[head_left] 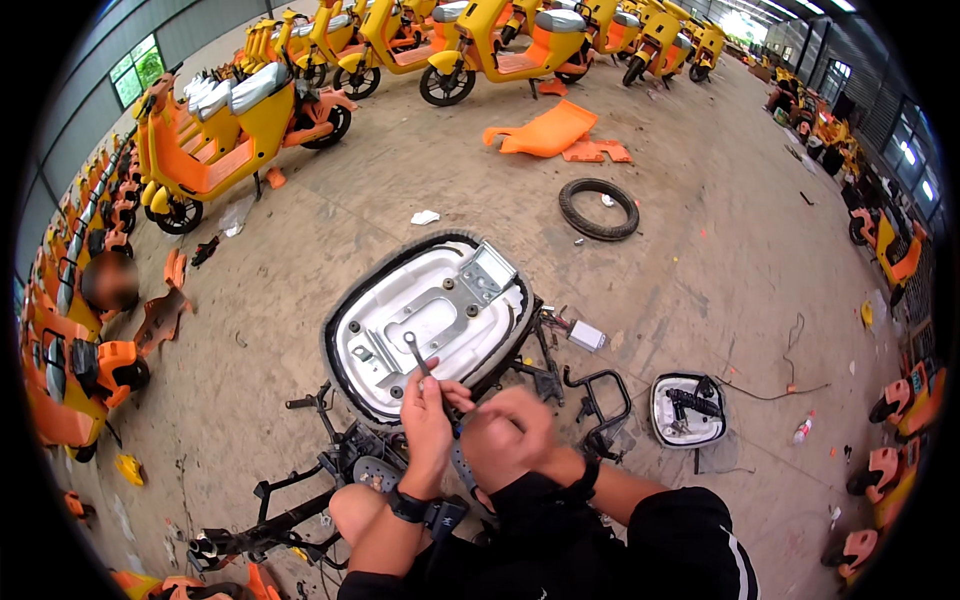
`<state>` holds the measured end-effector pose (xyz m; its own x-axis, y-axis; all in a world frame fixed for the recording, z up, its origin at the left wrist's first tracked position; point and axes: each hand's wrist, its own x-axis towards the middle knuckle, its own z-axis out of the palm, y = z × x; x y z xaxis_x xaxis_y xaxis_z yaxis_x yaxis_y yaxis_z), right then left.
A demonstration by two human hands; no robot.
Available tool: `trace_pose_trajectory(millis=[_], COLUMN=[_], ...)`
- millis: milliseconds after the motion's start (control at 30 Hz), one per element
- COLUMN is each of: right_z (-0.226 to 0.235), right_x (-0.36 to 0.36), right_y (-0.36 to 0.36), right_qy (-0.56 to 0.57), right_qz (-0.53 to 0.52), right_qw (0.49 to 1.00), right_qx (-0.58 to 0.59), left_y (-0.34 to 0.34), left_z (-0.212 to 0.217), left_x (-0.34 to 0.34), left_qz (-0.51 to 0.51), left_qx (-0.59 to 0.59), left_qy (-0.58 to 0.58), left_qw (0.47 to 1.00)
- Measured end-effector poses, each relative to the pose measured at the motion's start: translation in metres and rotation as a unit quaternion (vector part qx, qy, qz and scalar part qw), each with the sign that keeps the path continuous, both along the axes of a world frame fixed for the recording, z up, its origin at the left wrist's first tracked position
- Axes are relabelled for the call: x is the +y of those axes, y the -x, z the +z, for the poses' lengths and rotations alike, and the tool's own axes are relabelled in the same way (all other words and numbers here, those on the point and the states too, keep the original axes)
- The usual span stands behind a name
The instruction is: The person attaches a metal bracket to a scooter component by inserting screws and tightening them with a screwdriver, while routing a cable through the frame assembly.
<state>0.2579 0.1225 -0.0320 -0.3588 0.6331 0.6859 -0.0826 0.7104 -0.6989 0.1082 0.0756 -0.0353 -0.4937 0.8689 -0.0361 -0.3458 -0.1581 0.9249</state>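
Observation:
My left hand (428, 415) is closed around a ring-ended wrench (417, 352), its ring end pointing away from me over an upturned scooter seat (425, 322). The seat shows its white underside, a black rim and a metal bracket (489, 274) with a hinge plate. Close beside the left hand, near my knee, is my right hand (515, 430). It is smeared by motion, with the fingers curled, and I cannot make out whether anything is in it.
A bare black scooter frame (270, 525) lies at the lower left. Right of the seat are a silver controller box (586, 335), a black tube bracket (605, 395) and a smaller white-lined tray (688, 437). Beyond lie a tyre (598, 236), orange panels (545, 130) and parked yellow scooters (215, 150).

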Motion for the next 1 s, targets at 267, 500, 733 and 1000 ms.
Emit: trace_pose_trajectory(millis=[267,500,733,1000], right_z=[-0.105,-0.119,-0.109,-0.099], right_x=[0.219,0.246,0.231,0.226], right_y=[-0.006,0.02,0.025,0.02], right_qy=[0.29,0.316,0.303,0.312], right_qz=[-0.262,-0.268,-0.32,-0.33], right_qw=[0.92,0.905,0.887,0.879], right_qx=[0.023,-0.093,-0.134,-0.146], left_y=[0.041,0.088,0.109,0.112], left_z=[0.049,0.079,0.049,0.041], left_x=[0.032,0.122,0.203,0.219], left_qz=[-0.086,-0.19,-0.187,-0.198], left_qx=[0.277,0.536,0.551,0.578], left_qy=[0.083,0.204,0.322,0.362], left_qw=[0.953,0.797,0.747,0.704])
